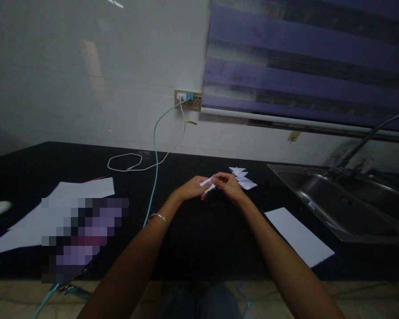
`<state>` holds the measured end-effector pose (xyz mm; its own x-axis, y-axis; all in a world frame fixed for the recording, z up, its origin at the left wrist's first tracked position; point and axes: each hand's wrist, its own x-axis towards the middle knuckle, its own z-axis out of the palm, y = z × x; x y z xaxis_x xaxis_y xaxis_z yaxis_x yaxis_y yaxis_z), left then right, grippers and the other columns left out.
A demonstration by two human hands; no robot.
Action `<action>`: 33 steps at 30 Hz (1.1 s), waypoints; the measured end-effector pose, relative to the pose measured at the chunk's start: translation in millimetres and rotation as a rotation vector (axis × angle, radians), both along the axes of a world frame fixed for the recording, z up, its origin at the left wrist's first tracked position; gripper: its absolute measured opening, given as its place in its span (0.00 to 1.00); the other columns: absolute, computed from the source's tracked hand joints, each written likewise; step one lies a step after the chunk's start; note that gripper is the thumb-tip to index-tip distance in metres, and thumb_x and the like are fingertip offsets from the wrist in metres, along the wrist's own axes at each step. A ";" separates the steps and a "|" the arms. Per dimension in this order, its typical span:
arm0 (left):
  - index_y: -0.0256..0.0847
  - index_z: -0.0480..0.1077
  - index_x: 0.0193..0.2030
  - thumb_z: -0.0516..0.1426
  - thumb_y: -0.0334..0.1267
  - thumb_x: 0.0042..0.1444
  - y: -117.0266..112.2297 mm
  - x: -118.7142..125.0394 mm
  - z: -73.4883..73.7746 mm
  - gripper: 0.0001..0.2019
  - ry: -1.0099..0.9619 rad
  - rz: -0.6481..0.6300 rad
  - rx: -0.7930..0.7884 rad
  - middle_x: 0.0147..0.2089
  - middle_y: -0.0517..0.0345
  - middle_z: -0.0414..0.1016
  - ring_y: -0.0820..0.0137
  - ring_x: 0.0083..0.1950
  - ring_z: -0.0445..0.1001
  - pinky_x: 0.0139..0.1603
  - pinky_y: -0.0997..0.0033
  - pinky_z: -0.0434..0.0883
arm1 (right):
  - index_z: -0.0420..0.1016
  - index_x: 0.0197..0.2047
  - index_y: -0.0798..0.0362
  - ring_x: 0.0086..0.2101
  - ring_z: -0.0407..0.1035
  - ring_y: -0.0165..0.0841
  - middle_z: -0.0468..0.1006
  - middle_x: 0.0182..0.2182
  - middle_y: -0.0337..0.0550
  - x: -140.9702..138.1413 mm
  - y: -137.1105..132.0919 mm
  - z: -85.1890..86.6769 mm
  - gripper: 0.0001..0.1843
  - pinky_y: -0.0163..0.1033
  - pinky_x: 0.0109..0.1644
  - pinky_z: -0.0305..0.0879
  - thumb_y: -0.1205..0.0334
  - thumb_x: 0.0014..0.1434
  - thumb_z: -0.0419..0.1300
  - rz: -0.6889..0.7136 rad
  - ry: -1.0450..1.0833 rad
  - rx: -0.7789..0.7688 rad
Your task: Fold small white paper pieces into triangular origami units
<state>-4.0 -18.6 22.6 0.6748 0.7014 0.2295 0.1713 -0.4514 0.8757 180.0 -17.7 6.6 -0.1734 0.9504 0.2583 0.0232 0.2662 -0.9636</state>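
Note:
Above the middle of the dark counter, my left hand (192,188) and my right hand (228,185) meet around a small piece of folded white paper (206,181). The left hand's fingers are closed on the paper's left side, and the right hand's fingers pinch its right end. Part of the paper is hidden behind the fingers. Just beyond my right hand lie several folded white paper pieces (244,178) with pointed ends. A flat white paper sheet (299,235) rests to the right of my right forearm.
White sheets (66,199) lie on the left of the black counter (199,248), beside a pixelated area. A teal cable (155,168) and a white cable (126,169) run from the wall socket (196,101). At the right is a metal sink (319,208) with a faucet (359,144).

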 end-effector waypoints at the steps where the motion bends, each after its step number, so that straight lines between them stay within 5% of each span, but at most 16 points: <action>1: 0.35 0.68 0.28 0.48 0.57 0.62 0.1 -0.5 -0.2 0.26 0.000 -0.008 0.001 0.20 0.61 0.67 0.76 0.22 0.65 0.27 0.77 0.61 | 0.77 0.30 0.54 0.23 0.63 0.27 0.73 0.22 0.37 0.3 0.2 -0.1 0.13 0.34 0.29 0.57 0.53 0.46 0.69 0.002 -0.003 0.010; 10: 0.35 0.67 0.27 0.50 0.56 0.60 2.4 -1.6 -4.5 0.24 -0.004 -0.016 0.009 0.20 0.61 0.67 0.75 0.23 0.65 0.27 0.77 0.62 | 0.75 0.31 0.54 0.27 0.64 0.28 0.72 0.25 0.37 1.4 -1.5 2.9 0.14 0.34 0.30 0.56 0.51 0.50 0.66 0.045 -0.091 0.054; 18: 0.35 0.67 0.32 0.49 0.58 0.60 4.9 -2.1 -6.6 0.24 -0.103 -0.097 -0.157 0.20 0.63 0.64 0.77 0.21 0.63 0.24 0.77 0.61 | 0.75 0.31 0.53 0.28 0.64 0.30 0.73 0.26 0.38 6.4 1.0 3.0 0.14 0.36 0.33 0.60 0.51 0.50 0.67 -0.001 -0.075 0.155; 33: 0.34 0.68 0.27 0.47 0.57 0.61 5.0 -5.8 -5.4 0.27 -0.056 -0.085 -0.036 0.20 0.60 0.67 0.76 0.22 0.64 0.27 0.76 0.61 | 0.74 0.31 0.54 0.25 0.61 0.27 0.70 0.24 0.36 3.6 -3.7 5.3 0.13 0.34 0.30 0.56 0.51 0.52 0.65 0.071 -0.062 0.082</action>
